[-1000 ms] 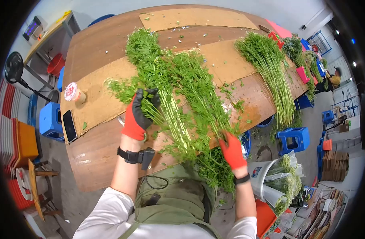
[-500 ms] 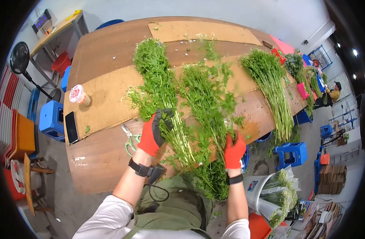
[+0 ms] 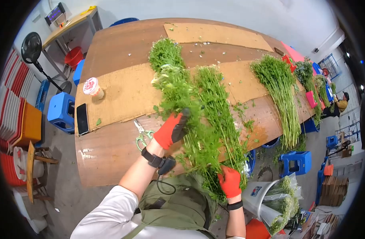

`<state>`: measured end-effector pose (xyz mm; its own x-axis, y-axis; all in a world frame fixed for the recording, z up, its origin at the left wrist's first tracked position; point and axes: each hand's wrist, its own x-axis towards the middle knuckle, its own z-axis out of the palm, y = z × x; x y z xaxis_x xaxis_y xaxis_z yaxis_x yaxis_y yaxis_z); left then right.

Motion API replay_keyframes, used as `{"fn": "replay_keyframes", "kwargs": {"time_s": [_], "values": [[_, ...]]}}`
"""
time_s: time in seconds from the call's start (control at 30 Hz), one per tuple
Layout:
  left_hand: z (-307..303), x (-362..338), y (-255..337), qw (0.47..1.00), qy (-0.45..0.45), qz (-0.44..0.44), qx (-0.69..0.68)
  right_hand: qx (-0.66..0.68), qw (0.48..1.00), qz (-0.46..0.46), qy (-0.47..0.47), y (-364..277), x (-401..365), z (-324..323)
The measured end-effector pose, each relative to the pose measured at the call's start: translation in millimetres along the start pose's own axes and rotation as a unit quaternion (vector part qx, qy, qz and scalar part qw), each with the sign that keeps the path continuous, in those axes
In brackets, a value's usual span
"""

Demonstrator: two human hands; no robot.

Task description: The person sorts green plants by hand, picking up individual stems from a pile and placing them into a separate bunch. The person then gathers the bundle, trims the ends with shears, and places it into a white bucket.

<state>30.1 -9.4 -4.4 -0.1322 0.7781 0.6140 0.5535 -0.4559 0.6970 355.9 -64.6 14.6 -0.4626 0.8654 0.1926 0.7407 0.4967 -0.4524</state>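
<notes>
My left hand (image 3: 172, 128), in a red and black glove, is closed round stems of a leafy bunch with white flowers (image 3: 176, 93), which is blurred by motion over the left pile. My right hand (image 3: 230, 181), in a red glove, has its fingers curled at the lower stems of the middle greens (image 3: 218, 105), near the table's front edge. What its fingertips hold is hidden in the leaves. Green-handled scissors (image 3: 142, 135) lie on the table just left of my left hand.
On the brown table (image 3: 106, 159) are cardboard sheets (image 3: 126, 87), a cup (image 3: 94, 88), a phone (image 3: 82, 118) and another bunch (image 3: 276, 93) at right. A white bucket (image 3: 256, 193) of wrapped flowers and a blue stool (image 3: 295, 162) stand right. A person (image 3: 342, 103) is far right.
The view has shifted, moving the table rightward. A blurred flowering bunch now lies across the left pile at my left hand. My right hand has moved down toward the table's front edge.
</notes>
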Motion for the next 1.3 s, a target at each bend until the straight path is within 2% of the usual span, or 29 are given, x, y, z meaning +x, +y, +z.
{"fn": "replay_keyframes", "kwargs": {"time_s": [0.07, 0.1, 0.13, 0.2, 0.23, 0.27, 0.33, 0.37, 0.4, 0.47, 0.5, 0.53, 0.57, 0.6, 0.63, 0.7, 0.8, 0.83, 0.87, 0.9, 0.93, 0.97, 1.0, 1.07, 1.17, 1.2, 1.23, 1.27, 1.3], "values": [[-13.4, 14.3, 18.4, 0.948, -0.177, -0.142, -0.224, 0.002, 0.997, -0.011, -0.073, 0.0, -3.0, 0.3], [-19.4, 22.3, 30.8, 0.960, -0.250, -0.019, 0.124, 0.032, 0.995, 0.028, -0.094, 9.1, -8.4, 6.4], [-15.7, 24.6, 37.8, 0.960, -0.252, -0.018, 0.123, 0.032, 0.995, 0.030, -0.093, 1.0, -0.7, 3.0], [-1.1, 26.4, 53.2, 0.980, -0.097, -0.099, -0.145, 0.300, 0.946, 0.090, -0.087, -16.3, 18.1, -1.5], [-2.5, 25.9, 61.8, 0.988, -0.129, -0.083, -0.037, 0.320, 0.940, 0.109, -0.046, -10.8, 19.1, 14.2], [1.3, 23.1, 65.4, 0.987, -0.133, -0.080, -0.041, 0.340, 0.932, 0.125, -0.005, -6.8, 21.5, 31.6], [6.4, 16.7, 72.3, 0.981, -0.176, -0.047, 0.066, 0.496, 0.862, 0.106, -0.003, -53.3, 64.3, 9.3], [8.1, 9.5, 73.9, 0.955, -0.214, -0.008, 0.207, 0.496, 0.862, 0.108, 0.001, -61.9, 76.9, 14.8], [14.0, 4.2, 68.5, 0.954, -0.216, -0.006, 0.207, 0.492, 0.859, 0.137, 0.029, -69.4, 86.4, 20.1], [24.4, -5.0, 54.6, 0.993, -0.039, -0.063, -0.094, 0.487, 0.856, 0.165, 0.056, -64.8, 86.0, 29.5], [22.2, -2.0, 53.6, 0.993, -0.039, -0.063, -0.093, 0.246, 0.960, 0.102, 0.092, -49.4, 77.7, 42.2], [17.8, 5.7, 51.0, 0.971, 0.023, -0.149, -0.188, -0.014, 0.992, 0.031, 0.121, -36.3, 69.0, 50.7], [12.1, 15.1, 48.2, 0.928, 0.085, -0.231, -0.279, -0.051, 0.984, -0.026, 0.168, -25.3, 60.1, 51.0], [5.9, 23.2, 47.2, 0.866, 0.145, -0.309, -0.364, 0.058, 0.980, 0.097, 0.163, -14.6, 49.0, 49.7], [-4.9, 32.6, 54.7, 0.883, 0.137, -0.282, -0.349, 0.166, 0.950, 0.218, 0.152, -2.4, 36.4, 47.3], [-10.0, 33.4, 54.1, 0.896, 0.125, -0.282, -0.320, 0.096, 0.940, 0.285, 0.164, 27.7, 11.4, 37.4], [-4.5, 23.9, 52.1, 0.917, 0.062, -0.314, -0.239, -0.049, 0.979, 0.192, 0.055, 29.0, 8.1, 3.6], [-1.9, 21.4, 58.3, 0.976, -0.014, -0.210, -0.054, -0.061, 0.979, 0.193, 0.019, -1.5, 27.7, -18.9], [1.1, 19.1, 63.0, 0.983, -0.087, -0.093, 0.133, 0.040, 0.986, 0.149, 0.062, -8.1, 35.6, -17.4], [6.2, 14.1, 59.3, 0.993, -0.095, -0.038, 0.064, 0.142, 0.979, 0.102, 0.103, -15.2, 43.5, -14.9], [20.6, 8.1, 52.1, 0.993, -0.097, -0.037, 0.064, 0.236, 0.967, 0.068, 0.062, -42.5, 65.9, -27.4], [39.8, 2.7, 44.2, 0.985, -0.017, -0.090, -0.147, 0.329, 0.944, 0.030, 0.021, -69.8, 86.2, -37.8], [48.6, -0.3, 41.2, 0.925, 0.063, -0.138, -0.349, 0.332, 0.943, 0.030, 0.022, -80.5, 93.3, -27.3], [33.7, 6.4, 58.8, 0.953, 0.018, -0.140, -0.269, 0.127, 0.990, -0.056, 0.038, -91.6, 102.3, -9.1], [37.4, 1.0, 42.4, 0.762, 0.166, -0.313, -0.542, 0.049, 0.995, -0.087, 0.007, -86.2, 96.9, -2.4], [27.3, 11.3, 51.5, 0.762, 0.167, -0.314, -0.541, 0.029, 0.993, -0.108, 0.040, -75.3, 86.7, 0.3], [8.0, 32.1, 69.7, 0.808, 0.210, -0.332, -0.439, 0.010, 0.989, -0.125, 0.073, -57.5, 68.0, 3.8], [-4.3, 48.6, 74.2, 0.842, 0.250, -0.344, -0.331, -0.034, 0.996, -0.083, 0.023, -32.2, 44.2, 10.0], [-12.8, 53.0, 46.5, 0.861, 0.257, -0.293, -0.327, -0.079, 0.995, -0.044, -0.029, -2.8, 16.5, 13.1]]}}
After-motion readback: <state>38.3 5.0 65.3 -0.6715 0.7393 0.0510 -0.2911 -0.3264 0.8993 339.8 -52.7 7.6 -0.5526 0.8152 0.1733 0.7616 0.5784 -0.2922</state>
